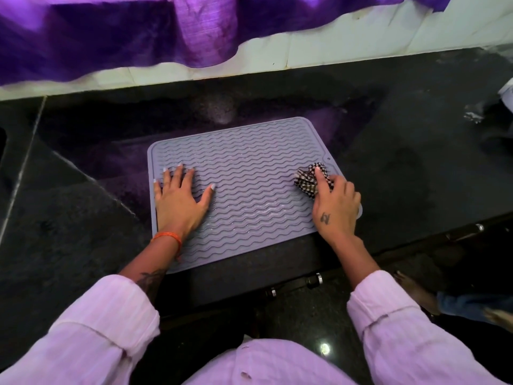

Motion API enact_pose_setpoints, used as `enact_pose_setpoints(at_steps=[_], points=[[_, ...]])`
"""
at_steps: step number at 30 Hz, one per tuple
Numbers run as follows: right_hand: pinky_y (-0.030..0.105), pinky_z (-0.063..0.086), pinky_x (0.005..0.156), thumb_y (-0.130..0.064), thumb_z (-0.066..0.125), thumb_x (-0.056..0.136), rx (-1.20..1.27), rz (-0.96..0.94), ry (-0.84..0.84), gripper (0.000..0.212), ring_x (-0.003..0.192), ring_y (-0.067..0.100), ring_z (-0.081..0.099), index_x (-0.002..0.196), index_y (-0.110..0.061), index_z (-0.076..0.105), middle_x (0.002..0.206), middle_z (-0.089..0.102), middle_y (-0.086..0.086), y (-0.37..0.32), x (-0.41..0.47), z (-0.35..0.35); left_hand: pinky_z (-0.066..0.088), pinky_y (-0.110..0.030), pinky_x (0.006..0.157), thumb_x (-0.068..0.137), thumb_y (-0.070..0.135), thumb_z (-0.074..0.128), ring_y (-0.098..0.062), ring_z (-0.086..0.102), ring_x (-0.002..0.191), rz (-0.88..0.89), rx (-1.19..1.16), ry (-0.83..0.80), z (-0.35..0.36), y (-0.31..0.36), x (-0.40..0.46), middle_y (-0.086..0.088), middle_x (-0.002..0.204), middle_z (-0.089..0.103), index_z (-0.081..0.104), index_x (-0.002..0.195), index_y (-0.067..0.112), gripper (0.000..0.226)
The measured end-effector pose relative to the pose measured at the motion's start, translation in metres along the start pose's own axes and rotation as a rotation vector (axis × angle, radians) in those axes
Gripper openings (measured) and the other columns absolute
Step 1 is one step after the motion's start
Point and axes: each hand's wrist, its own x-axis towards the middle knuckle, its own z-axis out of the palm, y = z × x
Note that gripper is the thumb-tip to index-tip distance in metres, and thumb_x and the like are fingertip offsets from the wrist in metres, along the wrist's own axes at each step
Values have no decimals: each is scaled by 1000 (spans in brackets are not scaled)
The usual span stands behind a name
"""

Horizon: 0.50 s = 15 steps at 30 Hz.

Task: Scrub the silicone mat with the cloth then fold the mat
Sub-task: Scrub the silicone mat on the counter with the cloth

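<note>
Head view: both hands on the silicone mat (249,190), cloth (311,179) under the right one.

Grey-lilac mat with wavy ridges lies flat on the dark stone counter (402,176), near the counter's front edge, slightly skewed. Left hand (179,202) rests palm-down on the mat's left part — fingers straight and spread wide, thumb out to the side, holding nothing. Right hand (336,207) sits at the mat's right edge — fingers curled over the bunched checked cloth, index finger extended on top of it, pressing it to the mat. Cloth touches the mat near its right edge, by the far right corner. Orange thread band (168,237) on left wrist; pale pink sleeves (105,315) rolled up. Purple fabric (111,31) hangs over the white tiled wall behind the counter.
</note>
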Motion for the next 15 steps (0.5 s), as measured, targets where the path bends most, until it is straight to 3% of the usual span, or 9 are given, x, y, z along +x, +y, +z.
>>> enact_pose_setpoints(at_steps=[4, 7, 9, 12, 13, 15], points=[[46, 40, 83, -14, 51, 85, 21, -21, -80, 52, 101, 39, 48, 136, -15, 46, 118, 52, 19, 5, 8, 0, -1, -46, 119, 92, 61, 37, -25, 6, 146, -6, 1, 1, 0, 1, 0, -3, 157, 22, 33, 146, 19, 68], [34, 39, 93, -8, 52, 89, 348, -12, -199, 46, 107, 34, 49, 134, -16, 51, 117, 55, 18, 25, 29, -15, 0, -46, 119, 92, 61, 36, -25, 6, 146, -4, 1, -2, 0, 1, 0, -4, 157, 22, 33, 146, 19, 68], [25, 35, 96, -5, 54, 89, 603, 114, -139, 40, 112, 27, 53, 129, -12, 56, 120, 60, 14, 38, 38, -28, 0, -46, 119, 92, 61, 35, -25, 6, 146, 0, 10, -3, 0, 1, 0, -4, 157, 22, 32, 146, 19, 68], [31, 43, 96, -14, 51, 92, 858, 455, 31, 31, 108, 19, 57, 122, -14, 61, 115, 64, 5, 55, 43, -43, 0, -46, 118, 93, 60, 35, -25, 7, 146, 5, 16, 1, 0, 1, 0, -5, 157, 22, 32, 146, 19, 68], [32, 44, 93, -18, 51, 93, 857, 512, 36, 29, 105, 20, 57, 119, -14, 62, 112, 64, 5, 58, 43, -42, 1, -46, 118, 92, 60, 34, -26, 8, 146, 4, 23, 3, 0, 1, 0, -5, 157, 22, 33, 146, 19, 68], [32, 41, 88, -25, 51, 91, 686, 455, -29, 33, 105, 27, 56, 120, -13, 61, 113, 63, 11, 57, 39, -34, 2, -47, 118, 93, 60, 35, -26, 9, 146, 4, 36, 6, 0, 1, 0, -5, 156, 23, 33, 146, 19, 67]])
